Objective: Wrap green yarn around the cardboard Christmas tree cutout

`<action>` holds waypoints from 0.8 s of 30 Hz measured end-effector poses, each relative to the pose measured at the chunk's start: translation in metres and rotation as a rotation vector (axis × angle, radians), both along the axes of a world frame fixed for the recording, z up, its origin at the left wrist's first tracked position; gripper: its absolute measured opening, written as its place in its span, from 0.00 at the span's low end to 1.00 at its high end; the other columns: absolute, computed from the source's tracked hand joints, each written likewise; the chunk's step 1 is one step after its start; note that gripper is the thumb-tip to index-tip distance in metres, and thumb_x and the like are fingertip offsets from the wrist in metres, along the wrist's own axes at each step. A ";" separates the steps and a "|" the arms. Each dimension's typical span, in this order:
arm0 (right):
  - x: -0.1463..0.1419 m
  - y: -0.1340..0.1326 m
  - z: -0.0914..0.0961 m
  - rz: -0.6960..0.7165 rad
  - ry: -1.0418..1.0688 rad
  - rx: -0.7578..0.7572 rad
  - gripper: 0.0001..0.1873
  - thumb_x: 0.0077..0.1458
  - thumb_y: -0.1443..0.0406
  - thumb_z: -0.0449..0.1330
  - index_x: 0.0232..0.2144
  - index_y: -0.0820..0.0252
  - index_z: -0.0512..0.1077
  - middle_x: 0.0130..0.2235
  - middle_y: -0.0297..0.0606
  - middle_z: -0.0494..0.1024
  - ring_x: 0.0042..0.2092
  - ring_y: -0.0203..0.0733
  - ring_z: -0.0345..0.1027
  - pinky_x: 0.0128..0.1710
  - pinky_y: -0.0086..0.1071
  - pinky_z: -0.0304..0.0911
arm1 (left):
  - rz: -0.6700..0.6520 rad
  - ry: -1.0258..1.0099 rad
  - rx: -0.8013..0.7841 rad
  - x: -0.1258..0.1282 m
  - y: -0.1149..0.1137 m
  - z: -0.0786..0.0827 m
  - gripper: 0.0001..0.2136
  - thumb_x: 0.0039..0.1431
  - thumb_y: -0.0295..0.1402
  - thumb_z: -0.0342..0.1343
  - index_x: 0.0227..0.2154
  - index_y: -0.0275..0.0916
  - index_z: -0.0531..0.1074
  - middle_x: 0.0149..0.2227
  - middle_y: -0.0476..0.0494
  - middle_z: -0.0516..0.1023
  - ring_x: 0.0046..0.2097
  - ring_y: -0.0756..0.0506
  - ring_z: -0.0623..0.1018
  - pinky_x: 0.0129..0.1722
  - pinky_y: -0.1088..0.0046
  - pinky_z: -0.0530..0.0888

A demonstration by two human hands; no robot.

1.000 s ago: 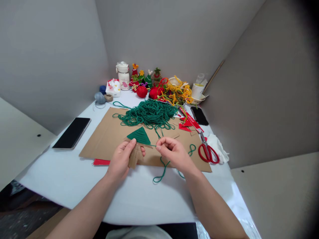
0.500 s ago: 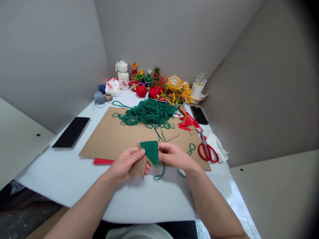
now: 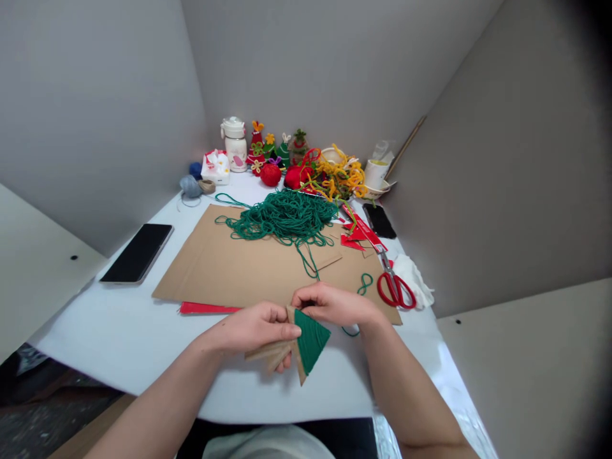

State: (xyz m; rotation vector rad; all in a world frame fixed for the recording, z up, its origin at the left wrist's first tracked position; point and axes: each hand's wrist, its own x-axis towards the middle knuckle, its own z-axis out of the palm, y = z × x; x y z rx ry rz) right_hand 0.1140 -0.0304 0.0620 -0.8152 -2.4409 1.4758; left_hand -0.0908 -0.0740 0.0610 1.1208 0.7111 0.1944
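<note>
My left hand [image 3: 268, 328] is closed on a brown cardboard cutout [image 3: 275, 352] with notched edges, thumb on top. Green yarn [image 3: 312, 341] is wound in close rows over its triangular end, leaving a bare cardboard rim. At that piece's upper edge, my right hand [image 3: 329, 303] pinches with bent fingers. A strand from the heap of green yarn [image 3: 289, 217] runs down to this hand; the exact grip is hidden behind the fingers. Both hands are above the near edge of a flat cardboard sheet [image 3: 205, 268].
Red-handled scissors [image 3: 396, 290] lie on the right beside crumpled white tissue [image 3: 414, 280] and red scraps [image 3: 352, 239]. A phone [image 3: 138, 254] lies left, another phone [image 3: 379, 221] right. Small yarn trees [image 3: 284, 153], a white bottle [image 3: 235, 145] and yellow yarn [image 3: 342, 172] stand behind.
The cutout has turned, its wound end now pointing right, and has come lower and nearer to me. My right hand has shifted from its right side to the upper edge.
</note>
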 end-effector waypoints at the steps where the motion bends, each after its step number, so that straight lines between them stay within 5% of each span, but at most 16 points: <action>1: -0.001 0.000 -0.001 -0.012 -0.008 0.016 0.09 0.50 0.72 0.51 0.31 0.63 0.71 0.28 0.31 0.70 0.30 0.33 0.61 0.31 0.24 0.58 | 0.001 0.004 0.010 0.000 0.000 -0.001 0.17 0.52 0.48 0.53 0.24 0.36 0.71 0.22 0.48 0.77 0.20 0.52 0.72 0.19 0.78 0.62; 13: -0.005 -0.003 -0.001 -0.113 -0.052 0.035 0.08 0.54 0.67 0.53 0.28 0.62 0.71 0.24 0.31 0.69 0.26 0.31 0.60 0.25 0.23 0.55 | -0.024 0.040 0.138 0.004 0.000 -0.001 0.13 0.53 0.44 0.53 0.29 0.38 0.70 0.20 0.50 0.74 0.20 0.52 0.71 0.21 0.79 0.64; 24: -0.003 0.006 -0.006 -0.017 0.063 -0.434 0.10 0.55 0.61 0.56 0.31 0.64 0.69 0.25 0.29 0.66 0.26 0.29 0.58 0.27 0.23 0.55 | -0.081 -0.081 -0.075 0.000 -0.002 -0.011 0.14 0.51 0.45 0.56 0.30 0.37 0.70 0.22 0.48 0.75 0.23 0.50 0.73 0.24 0.76 0.66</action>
